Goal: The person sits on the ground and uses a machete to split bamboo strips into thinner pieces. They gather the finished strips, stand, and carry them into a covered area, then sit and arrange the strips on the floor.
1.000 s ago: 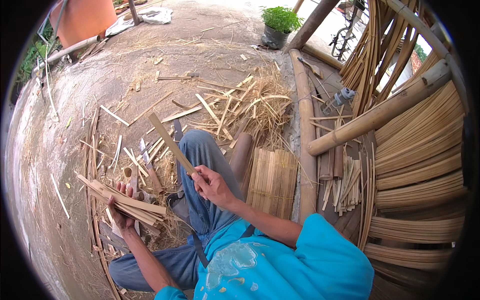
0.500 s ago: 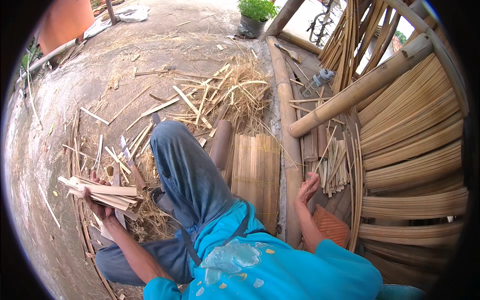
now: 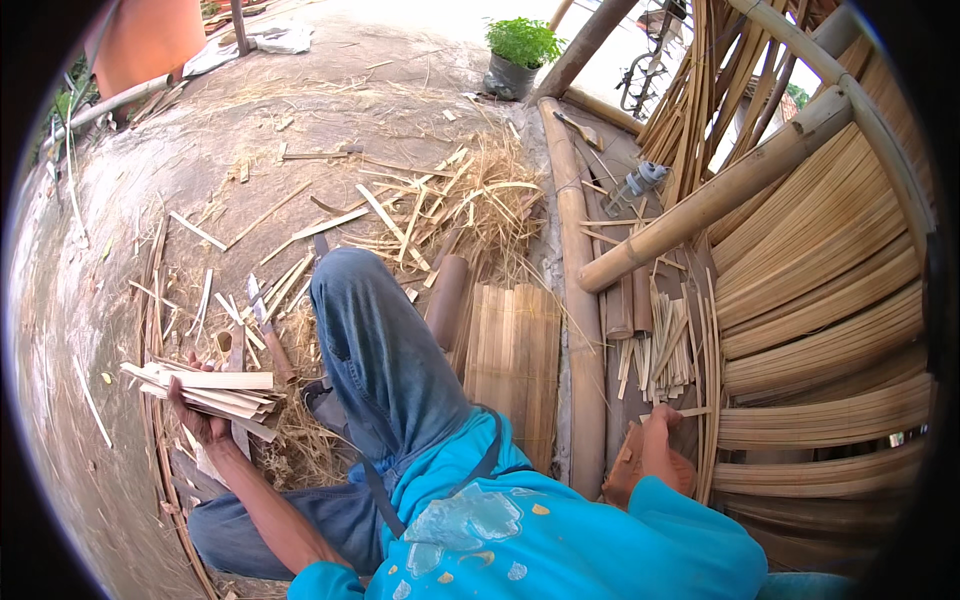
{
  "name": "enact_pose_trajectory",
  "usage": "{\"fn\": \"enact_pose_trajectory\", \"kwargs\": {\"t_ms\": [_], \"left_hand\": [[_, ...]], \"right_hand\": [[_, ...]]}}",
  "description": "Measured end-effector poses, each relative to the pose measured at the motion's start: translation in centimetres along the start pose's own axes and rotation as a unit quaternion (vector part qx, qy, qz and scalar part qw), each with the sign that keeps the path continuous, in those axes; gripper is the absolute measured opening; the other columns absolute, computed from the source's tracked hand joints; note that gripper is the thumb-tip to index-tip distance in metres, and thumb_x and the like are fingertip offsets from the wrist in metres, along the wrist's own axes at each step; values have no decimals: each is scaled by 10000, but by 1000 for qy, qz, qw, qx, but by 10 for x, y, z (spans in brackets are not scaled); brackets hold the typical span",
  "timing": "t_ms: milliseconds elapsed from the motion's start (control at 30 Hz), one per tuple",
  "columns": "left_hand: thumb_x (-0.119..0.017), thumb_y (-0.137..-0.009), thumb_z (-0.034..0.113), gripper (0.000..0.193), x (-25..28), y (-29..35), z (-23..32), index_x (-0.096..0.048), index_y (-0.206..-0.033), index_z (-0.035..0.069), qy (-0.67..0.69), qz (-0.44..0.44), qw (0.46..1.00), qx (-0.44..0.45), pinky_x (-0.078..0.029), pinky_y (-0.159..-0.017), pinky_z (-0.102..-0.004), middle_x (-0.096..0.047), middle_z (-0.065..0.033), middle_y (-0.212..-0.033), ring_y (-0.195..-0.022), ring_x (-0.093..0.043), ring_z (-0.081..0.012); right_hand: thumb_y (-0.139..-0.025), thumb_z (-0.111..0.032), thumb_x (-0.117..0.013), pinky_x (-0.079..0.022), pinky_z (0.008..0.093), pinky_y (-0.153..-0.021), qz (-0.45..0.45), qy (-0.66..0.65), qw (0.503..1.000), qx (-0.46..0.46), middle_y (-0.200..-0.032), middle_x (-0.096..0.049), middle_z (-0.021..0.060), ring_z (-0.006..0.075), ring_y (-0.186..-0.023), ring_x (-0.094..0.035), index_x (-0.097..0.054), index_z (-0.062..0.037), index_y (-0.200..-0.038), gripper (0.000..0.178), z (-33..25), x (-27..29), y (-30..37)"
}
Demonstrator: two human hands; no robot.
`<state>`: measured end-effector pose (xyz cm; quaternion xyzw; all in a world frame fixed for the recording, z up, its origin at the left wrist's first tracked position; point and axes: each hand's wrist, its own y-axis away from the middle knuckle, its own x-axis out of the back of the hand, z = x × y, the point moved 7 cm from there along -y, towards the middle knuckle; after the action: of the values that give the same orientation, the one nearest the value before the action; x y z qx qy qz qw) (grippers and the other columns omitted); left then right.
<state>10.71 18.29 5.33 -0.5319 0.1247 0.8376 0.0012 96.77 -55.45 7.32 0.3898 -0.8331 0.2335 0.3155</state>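
Observation:
My left hand point(image 3: 205, 424) is closed round a bundle of flat bamboo strips point(image 3: 225, 381), held level beside my left knee. On the other side, my right hand point(image 3: 657, 427) pinches one thin bamboo strip point(image 3: 693, 412) that points to the right. It hovers by an orange-brown ridged block point(image 3: 622, 468), partly covering it. Just beyond that hand lies a loose pile of short strips point(image 3: 668, 350). A knife point(image 3: 260, 306) with a wooden handle rests on the ground past the left bundle.
Between my leg and a long bamboo pole point(image 3: 570, 220) lies a slatted bamboo mat point(image 3: 512, 365) beside a brown tube point(image 3: 447, 300). Shavings point(image 3: 500, 200) heap ahead. Bundled long strips point(image 3: 820, 370) line the right, under a slanting pole point(image 3: 720, 195). A clear bottle point(image 3: 637, 185) stands nearby.
My right hand has moved down toward me, and the strip it holds now points right rather than up and away. The left hand keeps its bundle almost still. My view has shifted slightly.

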Motion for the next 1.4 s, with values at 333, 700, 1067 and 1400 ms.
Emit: {"fn": "enact_pose_trajectory", "kwargs": {"t_ms": [333,700,1067,1400], "left_hand": [[-694,-943,347,721,-39,15,16,-410,-1471,-52,-42,-6,999,-19,-563,-864,-422,-659,-144,-1066,-923,-646,-245],[-714,-914,363,667,-57,32,-18,-491,-1446,29,-166,52,985,-12,-615,-792,-369,-636,-105,-1023,-878,-670,-238],[-723,-904,339,736,-77,48,-37,-414,-1487,14,-149,20,988,-35,-578,-893,-346,-623,-92,-992,-934,-650,-200],[-722,-902,521,634,-87,43,-85,-586,-1211,-16,-291,68,953,39,-579,-818,-332,-689,-132,-977,-894,-694,-199]], "right_hand": [[-943,-62,-577,-460,490,-1058,47,82,988,120,-1426,-477,244,407,-1315,-491,-534,5,-1368,432,-97,53,194],[-983,-289,-655,-466,436,-1017,-612,-367,491,500,-1225,-616,166,302,-1182,-584,-655,0,-1184,352,-356,65,691],[-670,-621,-860,-393,441,-1166,-899,-63,182,393,-1564,-300,324,398,-1418,-419,-185,40,-1582,1313,-225,47,929],[-753,-306,-843,-504,347,-1002,-907,-44,257,332,-1256,-615,175,242,-1151,-615,-343,36,-1516,974,-211,2,896]]}}
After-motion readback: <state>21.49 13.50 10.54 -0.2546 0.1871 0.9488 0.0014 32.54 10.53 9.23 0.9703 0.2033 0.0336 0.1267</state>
